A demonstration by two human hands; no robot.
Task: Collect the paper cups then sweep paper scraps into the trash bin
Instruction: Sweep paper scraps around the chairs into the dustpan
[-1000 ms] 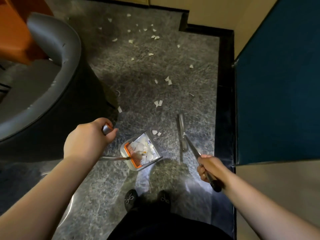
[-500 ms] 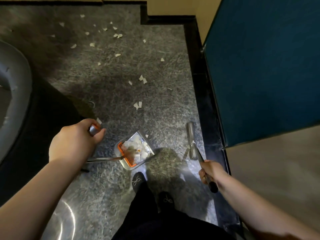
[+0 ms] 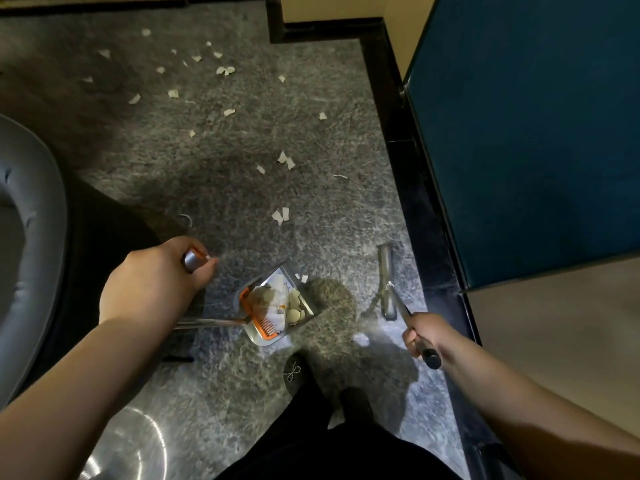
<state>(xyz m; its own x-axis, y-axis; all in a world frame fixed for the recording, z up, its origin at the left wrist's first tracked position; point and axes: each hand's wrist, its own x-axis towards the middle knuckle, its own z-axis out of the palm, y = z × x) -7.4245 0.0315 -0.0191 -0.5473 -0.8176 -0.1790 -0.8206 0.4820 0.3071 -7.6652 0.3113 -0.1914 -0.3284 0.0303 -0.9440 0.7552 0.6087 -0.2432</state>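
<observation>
Your left hand (image 3: 152, 282) is curled round the grey, orange-tipped handle end of the metal dustpan (image 3: 277, 306), whose shiny tray, holding pale paper scraps (image 3: 282, 297), lies on the speckled stone floor (image 3: 225, 188) between your hands, mouth pointing up-right. Your right hand (image 3: 420, 332) grips the broom (image 3: 388, 282) by its thin dark handle; its narrow head runs away from you. More torn scraps (image 3: 280, 216) lie scattered beyond.
</observation>
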